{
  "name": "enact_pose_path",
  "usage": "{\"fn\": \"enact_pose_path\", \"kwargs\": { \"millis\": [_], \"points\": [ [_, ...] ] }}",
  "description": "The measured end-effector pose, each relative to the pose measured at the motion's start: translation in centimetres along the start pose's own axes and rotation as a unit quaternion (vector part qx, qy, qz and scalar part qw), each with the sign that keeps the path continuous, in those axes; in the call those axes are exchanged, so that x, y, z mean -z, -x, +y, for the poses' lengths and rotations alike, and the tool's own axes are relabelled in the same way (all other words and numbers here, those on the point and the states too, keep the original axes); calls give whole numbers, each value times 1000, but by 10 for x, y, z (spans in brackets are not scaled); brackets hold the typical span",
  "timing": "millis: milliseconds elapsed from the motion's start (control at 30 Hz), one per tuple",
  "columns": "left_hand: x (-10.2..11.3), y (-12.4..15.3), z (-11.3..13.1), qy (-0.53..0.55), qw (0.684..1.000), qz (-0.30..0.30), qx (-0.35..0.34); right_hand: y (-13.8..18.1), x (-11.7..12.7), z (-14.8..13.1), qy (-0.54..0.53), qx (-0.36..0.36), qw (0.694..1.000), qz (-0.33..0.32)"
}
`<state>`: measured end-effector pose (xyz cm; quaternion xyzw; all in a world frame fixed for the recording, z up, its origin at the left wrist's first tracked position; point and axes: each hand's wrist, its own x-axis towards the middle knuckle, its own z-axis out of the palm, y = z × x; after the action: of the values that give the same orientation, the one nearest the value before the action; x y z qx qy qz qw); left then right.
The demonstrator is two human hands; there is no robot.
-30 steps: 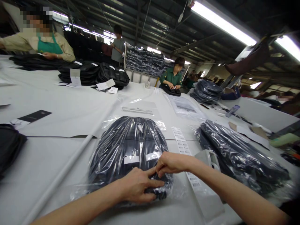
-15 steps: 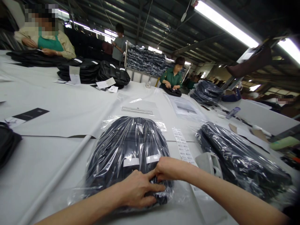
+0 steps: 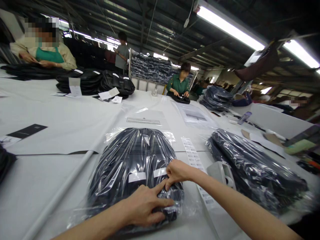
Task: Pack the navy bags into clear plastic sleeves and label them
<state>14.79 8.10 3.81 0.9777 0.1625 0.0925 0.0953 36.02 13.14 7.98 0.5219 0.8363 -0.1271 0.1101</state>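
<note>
A dark backpack in a clear plastic bag (image 3: 135, 166) lies flat on the white table (image 3: 62, 120), near the person and roughly in the middle of the view, with its top pointing to the far side. Two small white strips (image 3: 147, 175) sit side by side across its near half. The left hand (image 3: 147, 205) lies on the near end of the bag, fingers spread and curled over the plastic, forefinger stretched toward the right. The right hand (image 3: 176, 171) comes in from the right and is closed in a pinch at the right-hand strip, fingertips touching the plastic; whether it holds the strip itself or only a fold of bag cannot be told.

To do this well, I judge the left hand should keep the plastic flat and taut while the right presses the strip down smoothly from one end to the other, so no wrinkle or air pocket is caught beneath.

Just right of the bag a long sheet of printed labels (image 3: 193, 160) runs from far to near, with a pale tape dispenser (image 3: 222, 173) beside it. Further right lies a second bagged backpack (image 3: 250, 166). Empty flat plastic bags (image 3: 147, 118) lie just beyond. At the far side, other people (image 3: 178, 83) work beside stacks of dark bags (image 3: 95, 81).
</note>
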Motion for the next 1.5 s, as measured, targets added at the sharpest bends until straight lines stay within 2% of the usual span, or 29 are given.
{"fn": "enact_pose_path", "kwargs": {
  "millis": [100,167,267,400,500,600,700,800,900,967,1067,1133,1200,1300,1400,1433,1467,1500],
  "points": [
    [-2,1,-1,5,1000,3,3,19,4,5,-119,-39,989,79],
    [-2,2,-1,6,1000,2,6,36,-1,-5,-238,-33,962,132],
    [1,2,1,3,1000,3,4,52,-24,-29,-382,-27,916,118],
    [4,1,2,33,999,16,10,52,-55,-47,-416,-73,897,129],
    [2,2,-1,113,993,29,16,53,-56,-49,-414,-66,897,137],
    [-3,6,-8,233,970,60,17,56,-51,-51,-397,-64,907,124],
    [-9,7,-15,354,919,150,83,54,-53,-54,-346,-71,926,133],
    [-15,3,-21,449,843,243,168,52,-58,-58,-256,-84,946,182],
    [-19,-3,-26,561,754,263,217,57,-53,-62,-206,-97,957,181],
    [-21,-6,-29,626,698,260,230,64,-45,-70,-181,-95,958,203],
    [-23,-6,-30,664,660,267,230,72,-39,-91,-140,-1,951,277],
    [-24,-6,-29,668,652,272,232,70,-46,-109,-110,104,950,272],
    [-24,-9,-30,672,646,272,237,62,-61,-121,-77,170,951,248],
    [-18,-13,-35,680,634,270,251,48,-85,-127,-45,178,955,233],
    [8,-3,-36,677,622,292,266,42,-95,-124,-37,167,959,225],
    [21,7,-32,653,635,313,269,42,-96,-123,-37,166,960,224],
    [33,21,-27,606,666,340,272,43,-95,-122,-38,167,960,223],
    [44,38,-19,534,714,365,266,44,-94,-122,-38,168,960,221]
  ]
}}
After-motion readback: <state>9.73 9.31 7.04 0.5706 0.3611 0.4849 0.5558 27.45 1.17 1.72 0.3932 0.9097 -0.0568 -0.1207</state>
